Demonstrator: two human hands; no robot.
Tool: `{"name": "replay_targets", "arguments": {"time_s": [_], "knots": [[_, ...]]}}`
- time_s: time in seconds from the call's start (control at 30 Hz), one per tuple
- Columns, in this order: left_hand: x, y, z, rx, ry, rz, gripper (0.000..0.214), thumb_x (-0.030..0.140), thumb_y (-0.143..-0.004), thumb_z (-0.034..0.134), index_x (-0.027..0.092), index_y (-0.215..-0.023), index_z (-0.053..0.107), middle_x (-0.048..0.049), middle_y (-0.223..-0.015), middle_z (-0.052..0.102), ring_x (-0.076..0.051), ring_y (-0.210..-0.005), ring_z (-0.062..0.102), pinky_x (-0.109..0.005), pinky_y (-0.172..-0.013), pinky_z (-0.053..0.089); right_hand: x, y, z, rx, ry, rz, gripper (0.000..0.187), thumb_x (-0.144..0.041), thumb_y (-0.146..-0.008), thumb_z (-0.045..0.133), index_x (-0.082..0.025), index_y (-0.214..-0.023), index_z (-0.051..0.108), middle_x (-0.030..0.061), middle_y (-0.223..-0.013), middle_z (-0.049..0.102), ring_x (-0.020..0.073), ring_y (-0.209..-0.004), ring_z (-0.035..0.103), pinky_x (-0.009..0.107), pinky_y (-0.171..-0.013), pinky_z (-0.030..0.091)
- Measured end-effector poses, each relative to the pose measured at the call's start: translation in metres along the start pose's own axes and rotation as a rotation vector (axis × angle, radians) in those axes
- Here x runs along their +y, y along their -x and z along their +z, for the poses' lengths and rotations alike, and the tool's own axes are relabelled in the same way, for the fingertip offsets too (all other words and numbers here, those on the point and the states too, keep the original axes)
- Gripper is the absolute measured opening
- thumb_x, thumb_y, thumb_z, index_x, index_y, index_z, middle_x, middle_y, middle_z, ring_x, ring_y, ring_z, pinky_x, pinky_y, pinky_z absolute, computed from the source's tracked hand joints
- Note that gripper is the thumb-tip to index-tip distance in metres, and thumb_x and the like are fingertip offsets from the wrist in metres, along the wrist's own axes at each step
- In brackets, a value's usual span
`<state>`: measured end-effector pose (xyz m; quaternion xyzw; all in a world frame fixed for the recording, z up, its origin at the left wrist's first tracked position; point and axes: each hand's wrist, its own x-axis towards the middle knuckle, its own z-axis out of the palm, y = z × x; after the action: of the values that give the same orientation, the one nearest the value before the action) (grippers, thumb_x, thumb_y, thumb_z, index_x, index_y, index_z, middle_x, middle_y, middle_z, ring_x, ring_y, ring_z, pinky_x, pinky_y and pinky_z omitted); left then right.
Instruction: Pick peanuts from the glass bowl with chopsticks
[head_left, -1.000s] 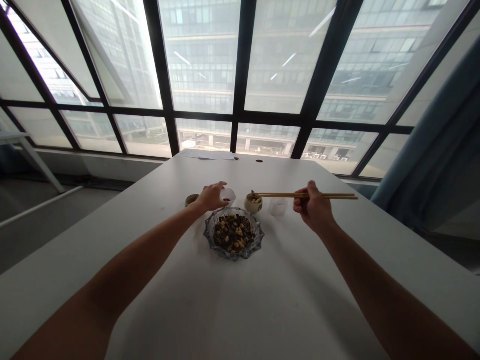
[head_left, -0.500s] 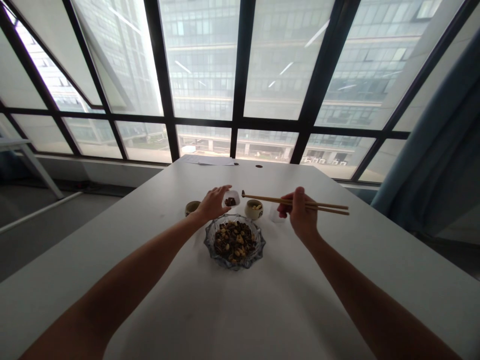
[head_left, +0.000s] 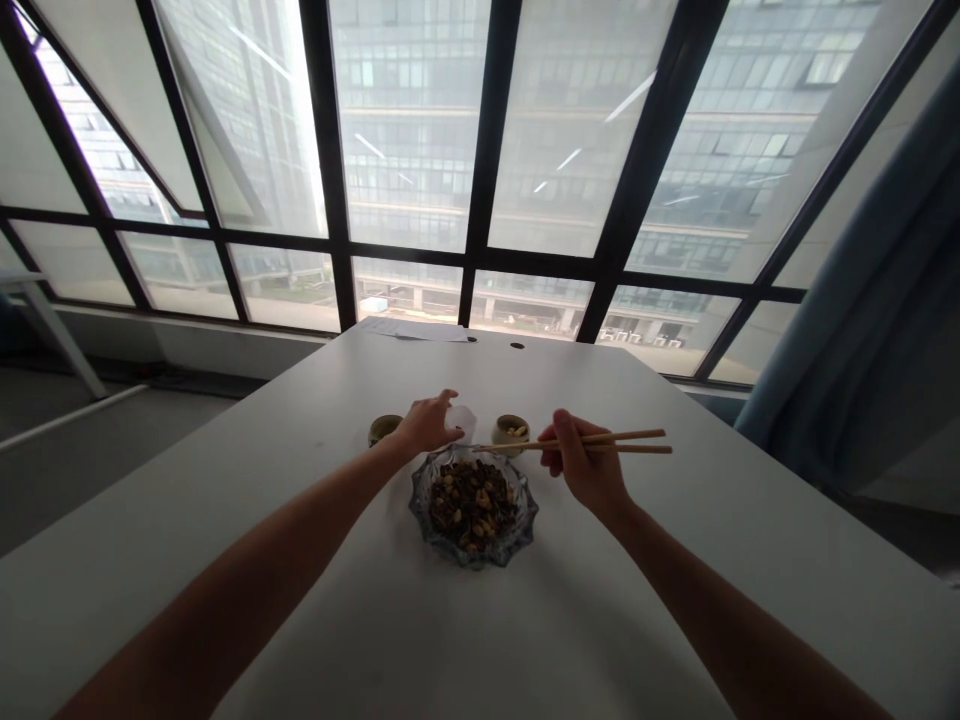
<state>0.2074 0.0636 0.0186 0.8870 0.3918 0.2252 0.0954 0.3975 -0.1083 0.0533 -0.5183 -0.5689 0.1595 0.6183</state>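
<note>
My left hand [head_left: 427, 424] is at a small translucent white cup [head_left: 463, 422] behind the glass bowl, its thumb and fingers round the cup's near side. Little of the cup's contents shows. Wooden chopsticks [head_left: 626, 448] are gripped in my right hand [head_left: 576, 452], pointing left. Their tips are near the back rim of the scalloped glass bowl [head_left: 421, 520], close to the white cup; I cannot make out whether they pinch anything. A dark and yellowish mix of small seeds or nuts [head_left: 472, 503] fills the bowl.
A small pottery cup [head_left: 510, 432] with pale pieces stands behind the chopsticks. Another pottery cup [head_left: 384, 428] is left of my left hand, partly hidden. Papers [head_left: 420, 330] lie at the white table's [head_left: 315, 520] far edge, before the windows. A blue curtain [head_left: 847, 300] hangs at right.
My right hand has lowered, bringing the chopstick tips down towards the bowl's back rim. The dark piece at their tips no longer shows. The white cup's dark red contents are now mostly out of sight.
</note>
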Motion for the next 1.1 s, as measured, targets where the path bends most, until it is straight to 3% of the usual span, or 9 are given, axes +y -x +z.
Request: {"name": "replay_targets", "arguments": {"time_s": [0.13,0.27,0.5,0.6,0.7,0.83,0.97,1.03,1.1], "knots": [[-0.001,-0.006,-0.004,-0.059,0.002,-0.059,0.067,0.039,-0.073,0.074,0.020,-0.131,0.048,-0.0146,-0.122,0.069,-0.033,-0.113,0.065,-0.046,-0.099,0.046,0.007,0.014,-0.005,-0.127,0.042,0.043,0.052,-0.065,-0.088,0.054,-0.018,-0.067,0.063,0.0012,-0.048,0.059,0.0120,-0.038,0.051,0.022,-0.036,0.039],[-0.004,0.000,-0.013,-0.068,-0.020,-0.045,0.068,0.047,-0.076,0.071,0.018,-0.133,0.048,-0.0159,-0.128,0.065,-0.032,-0.117,0.063,-0.047,-0.103,0.042,0.020,0.020,0.002,-0.230,0.138,-0.011,0.046,-0.056,-0.093,0.053,-0.019,-0.068,0.063,0.0027,-0.057,0.064,0.0140,-0.049,0.059,0.024,-0.047,0.047],[-0.030,0.053,-0.027,0.287,-0.037,0.067,0.049,0.051,-0.087,0.059,0.018,-0.124,0.057,-0.0132,-0.131,0.063,-0.030,-0.125,0.055,-0.048,-0.113,0.031,0.010,0.037,0.001,-0.423,0.122,-0.066,0.051,-0.055,-0.093,0.053,-0.018,-0.061,0.064,0.0025,-0.053,0.062,0.0123,-0.048,0.056,0.022,-0.045,0.043],[-0.048,0.072,-0.022,0.355,0.001,0.020,0.051,0.051,-0.086,0.060,0.020,-0.126,0.054,-0.0130,-0.136,0.059,-0.030,-0.130,0.050,-0.048,-0.113,0.031,0.008,0.034,-0.009,-0.332,-0.002,0.026,0.055,-0.064,-0.088,0.055,-0.017,-0.062,0.067,0.0030,-0.047,0.060,0.0125,-0.041,0.054,0.023,-0.040,0.042],[-0.062,0.081,-0.011,0.370,0.118,-0.081,0.060,0.054,-0.083,0.062,0.020,-0.130,0.049,-0.0150,-0.139,0.055,-0.030,-0.132,0.048,-0.049,-0.112,0.035,0.009,0.027,-0.019,-0.199,-0.085,0.148,0.063,-0.074,-0.081,0.055,-0.018,-0.053,0.063,0.0010,-0.035,0.051,0.0108,-0.029,0.044,0.021,-0.030,0.033],[-0.073,0.083,0.004,0.330,0.372,-0.220,0.082,0.061,-0.076,0.066,0.017,-0.139,0.039,-0.0198,-0.141,0.051,-0.030,-0.126,0.054,-0.048,-0.106,0.043,0.009,0.023,-0.022,-0.320,-0.057,0.242,0.064,-0.074,-0.081,0.053,-0.019,-0.052,0.063,0.0005,-0.033,0.049,0.0101,-0.027,0.041,0.020,-0.028,0.030],[-0.075,0.083,0.008,0.298,0.542,-0.288,0.093,0.061,-0.071,0.072,0.019,-0.144,0.031,-0.0189,-0.141,0.053,-0.029,-0.119,0.060,-0.047,-0.104,0.045,0.015,0.030,-0.011,-0.434,0.045,0.096,0.053,-0.062,-0.089,0.054,-0.019,-0.060,0.066,0.0033,-0.047,0.062,0.0137,-0.042,0.056,0.024,-0.042,0.045],[-0.074,0.084,0.006,0.284,0.552,-0.308,0.095,0.061,-0.070,0.073,0.019,-0.144,0.031,-0.0177,-0.136,0.057,-0.028,-0.117,0.061,-0.047,-0.104,0.046,0.021,0.035,-0.004,-0.361,0.099,-0.003,0.048,-0.056,-0.090,0.057,-0.019,-0.062,0.066,0.0038,-0.053,0.065,0.0144,-0.047,0.059,0.025,-0.047,0.048],[-0.073,0.085,0.003,0.260,0.521,-0.330,0.097,0.062,-0.070,0.072,0.016,-0.144,0.032,-0.0179,-0.132,0.060,-0.029,-0.116,0.062,-0.048,-0.104,0.045,0.028,0.040,0.002,-0.200,0.086,-0.039,0.047,-0.057,-0.091,0.056,-0.020,-0.065,0.068,0.0032,-0.052,0.064,0.0141,-0.046,0.057,0.025,-0.045,0.046]]}}
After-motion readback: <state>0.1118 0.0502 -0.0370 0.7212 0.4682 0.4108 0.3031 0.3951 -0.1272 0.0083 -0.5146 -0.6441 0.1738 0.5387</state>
